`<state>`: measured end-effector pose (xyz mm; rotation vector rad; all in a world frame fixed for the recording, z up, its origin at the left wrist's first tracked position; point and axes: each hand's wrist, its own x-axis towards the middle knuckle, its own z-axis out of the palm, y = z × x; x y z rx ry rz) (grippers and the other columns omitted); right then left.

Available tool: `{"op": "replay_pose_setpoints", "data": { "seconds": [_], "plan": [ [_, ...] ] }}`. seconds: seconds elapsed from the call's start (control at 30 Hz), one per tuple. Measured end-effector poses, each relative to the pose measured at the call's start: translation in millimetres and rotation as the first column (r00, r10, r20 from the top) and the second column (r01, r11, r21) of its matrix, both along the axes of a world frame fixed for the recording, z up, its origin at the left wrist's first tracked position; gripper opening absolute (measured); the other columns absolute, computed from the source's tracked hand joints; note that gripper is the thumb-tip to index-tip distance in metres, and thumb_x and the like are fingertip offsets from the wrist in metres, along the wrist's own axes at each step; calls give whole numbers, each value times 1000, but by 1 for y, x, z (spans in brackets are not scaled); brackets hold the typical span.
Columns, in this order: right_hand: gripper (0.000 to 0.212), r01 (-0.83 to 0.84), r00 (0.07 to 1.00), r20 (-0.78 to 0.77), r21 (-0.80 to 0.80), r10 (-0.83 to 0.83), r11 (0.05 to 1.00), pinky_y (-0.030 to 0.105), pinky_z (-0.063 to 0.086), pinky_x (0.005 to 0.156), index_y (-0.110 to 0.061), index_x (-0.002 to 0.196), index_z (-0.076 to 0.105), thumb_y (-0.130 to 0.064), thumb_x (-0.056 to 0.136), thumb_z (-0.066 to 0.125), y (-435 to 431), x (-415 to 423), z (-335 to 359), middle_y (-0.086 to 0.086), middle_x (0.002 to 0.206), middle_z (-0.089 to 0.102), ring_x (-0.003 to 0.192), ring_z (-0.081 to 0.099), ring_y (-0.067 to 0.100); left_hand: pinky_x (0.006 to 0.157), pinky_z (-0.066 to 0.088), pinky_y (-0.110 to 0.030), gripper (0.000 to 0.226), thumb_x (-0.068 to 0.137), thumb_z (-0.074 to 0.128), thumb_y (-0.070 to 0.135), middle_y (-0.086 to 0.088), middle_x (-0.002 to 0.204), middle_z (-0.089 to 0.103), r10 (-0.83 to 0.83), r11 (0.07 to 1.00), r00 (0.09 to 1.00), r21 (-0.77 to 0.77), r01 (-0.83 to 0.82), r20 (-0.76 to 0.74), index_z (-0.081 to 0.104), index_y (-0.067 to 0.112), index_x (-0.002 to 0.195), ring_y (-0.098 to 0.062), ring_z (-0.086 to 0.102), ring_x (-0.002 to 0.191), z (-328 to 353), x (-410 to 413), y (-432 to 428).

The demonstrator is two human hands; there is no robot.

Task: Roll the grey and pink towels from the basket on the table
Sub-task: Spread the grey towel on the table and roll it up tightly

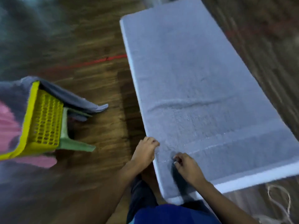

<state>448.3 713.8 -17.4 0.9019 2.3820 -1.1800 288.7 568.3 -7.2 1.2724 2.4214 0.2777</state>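
Wooden floor [90, 88] surrounds one white bench [252, 181], where one grey towel [194, 78] lies spread flat. At its near corner, the left hand [145, 151] curls its fingers over the towel's edge and the right hand [187, 167] pinches a fold. One yellow basket [47, 120], on a green stool [68, 139], holds a second grey towel [72, 97] and a pink towel [8, 122].
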Motion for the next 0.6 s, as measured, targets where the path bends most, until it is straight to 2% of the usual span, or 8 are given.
{"op": "replay_pose_setpoints", "data": {
  "seconds": [0.1,0.2,0.27,0.37,0.43,0.5,0.6],
  "plan": [
    [13,202,976,65,63,-206,977,30,45,78,-19,97,59,-30,91,62,-38,-3,-1,2,100,60,94,60,21,83,45,-37,31,78,63,14,0,107,59,-377,925,924,23,378,-62,66,22,109,-24,52,101,-23,-50,5],
    [27,397,906,109,121,-410,910,35,47,80,-18,99,61,-36,82,72,-83,3,-7,1,102,57,98,57,24,86,41,-35,30,79,66,15,2,106,58,-655,753,755,58,655,-19,66,23,108,-23,53,102,-37,-75,12],
    [43,452,874,109,175,-473,875,38,47,84,-17,108,63,-36,73,80,-120,8,-12,4,106,57,100,54,26,85,42,-35,33,78,64,15,0,108,59,-773,631,634,77,772,-10,65,21,111,-23,52,102,-41,-84,11],
    [57,491,849,47,296,-526,819,42,51,82,-17,117,59,-29,67,84,-163,11,-16,6,108,54,96,52,28,84,46,-36,35,75,67,8,-5,109,61,-855,507,515,113,854,-59,64,13,109,-26,54,101,-45,-96,7],
    [53,517,832,-8,377,-555,769,43,50,82,-17,119,56,-19,71,77,-177,9,-19,6,110,53,98,50,28,82,48,-38,32,76,66,5,-8,107,61,-870,470,485,141,871,-91,64,9,107,-28,54,99,-49,-103,5],
    [47,541,819,-63,416,-571,731,41,48,81,-16,116,57,-12,72,73,-181,9,-21,5,110,54,97,49,27,76,50,-40,27,77,57,5,-10,100,61,-878,449,466,151,880,-106,64,7,103,-29,54,92,-49,-106,6],
    [37,565,801,-93,440,-591,698,40,49,78,-16,114,60,-11,79,71,-187,11,-24,2,105,59,92,54,27,68,52,-39,33,77,42,9,-10,89,61,-888,427,442,126,895,-128,68,5,97,-30,56,83,-46,-105,10]
  ]
}}
